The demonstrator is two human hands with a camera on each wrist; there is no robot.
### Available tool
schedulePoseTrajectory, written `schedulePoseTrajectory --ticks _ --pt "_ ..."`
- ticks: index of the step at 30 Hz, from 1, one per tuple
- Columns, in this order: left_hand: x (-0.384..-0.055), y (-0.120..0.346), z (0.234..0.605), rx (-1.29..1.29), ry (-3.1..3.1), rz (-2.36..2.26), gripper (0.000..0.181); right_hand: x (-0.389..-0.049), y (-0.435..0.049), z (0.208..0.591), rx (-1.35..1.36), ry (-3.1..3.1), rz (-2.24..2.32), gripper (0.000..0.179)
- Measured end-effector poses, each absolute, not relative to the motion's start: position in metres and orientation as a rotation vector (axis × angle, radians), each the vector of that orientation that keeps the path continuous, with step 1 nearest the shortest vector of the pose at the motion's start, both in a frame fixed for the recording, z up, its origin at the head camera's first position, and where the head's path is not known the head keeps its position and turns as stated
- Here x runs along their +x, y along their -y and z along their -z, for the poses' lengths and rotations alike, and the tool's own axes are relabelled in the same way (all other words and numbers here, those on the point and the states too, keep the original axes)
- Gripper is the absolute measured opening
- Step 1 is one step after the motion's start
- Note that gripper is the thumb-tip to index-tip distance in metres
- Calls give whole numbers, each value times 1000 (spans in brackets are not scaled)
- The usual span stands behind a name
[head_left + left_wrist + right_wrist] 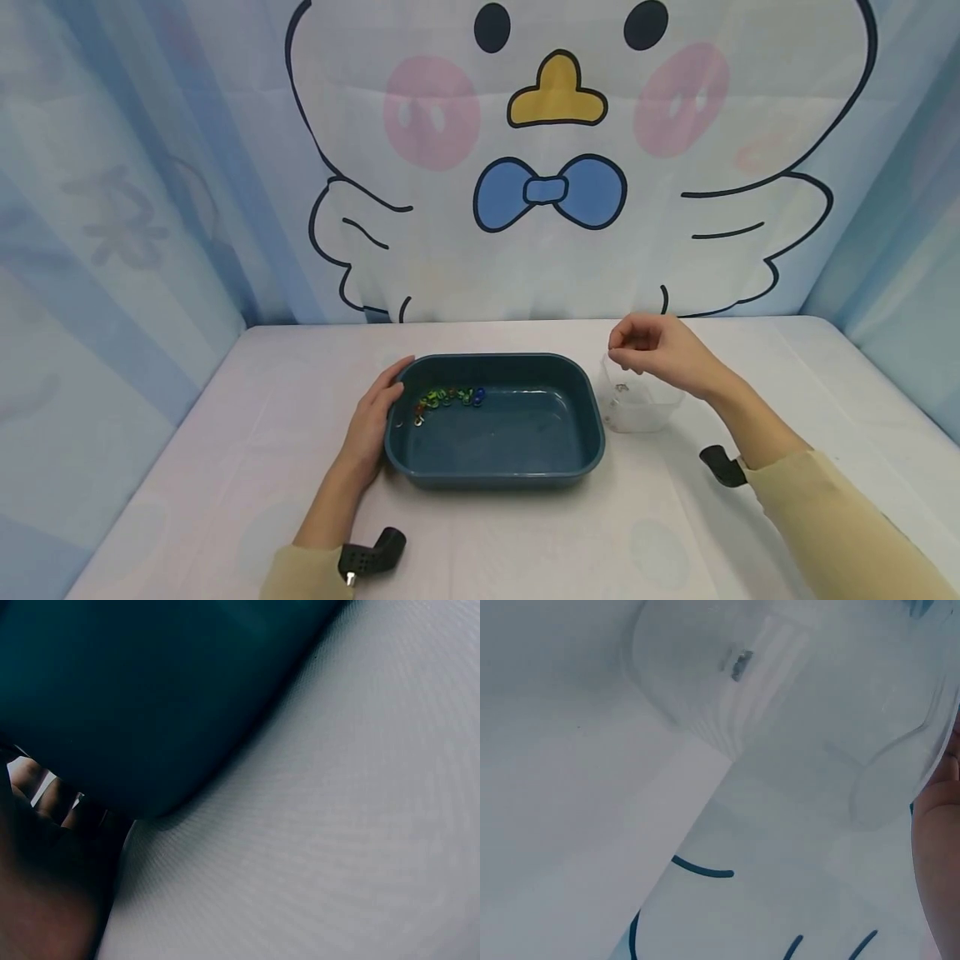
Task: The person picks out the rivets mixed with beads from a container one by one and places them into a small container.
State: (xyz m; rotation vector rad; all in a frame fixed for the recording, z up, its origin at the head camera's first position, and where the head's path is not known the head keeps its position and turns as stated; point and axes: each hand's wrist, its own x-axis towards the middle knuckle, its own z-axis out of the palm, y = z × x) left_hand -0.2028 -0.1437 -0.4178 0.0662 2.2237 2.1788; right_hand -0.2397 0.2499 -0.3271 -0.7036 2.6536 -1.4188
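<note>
From where I stand, the left hand lies fairly straight-fingered against the outer left side of a dark teal, rounded rectangular tray. Green, amber and blue glassy beads cluster in its back-left part. Just right of it stands a clear plastic container; the right hand is at its rim, fingers bent toward the thumb, and I cannot tell what they pinch.

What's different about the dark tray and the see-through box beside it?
The dark tray is opaque blue-green; the clear box is colourless and see-through. The dark tray is wider than the clear box. Colourful beads cluster in the dark tray; only a few small pieces show at the clear box. Both have rounded corners.
</note>
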Motion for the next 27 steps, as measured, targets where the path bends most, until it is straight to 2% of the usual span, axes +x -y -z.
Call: schedulePoseTrajectory --ticks 27 --pt "-203 143 417 62 -2215 -2178 47 -239 -263 337 -625 -2767 1225 7"
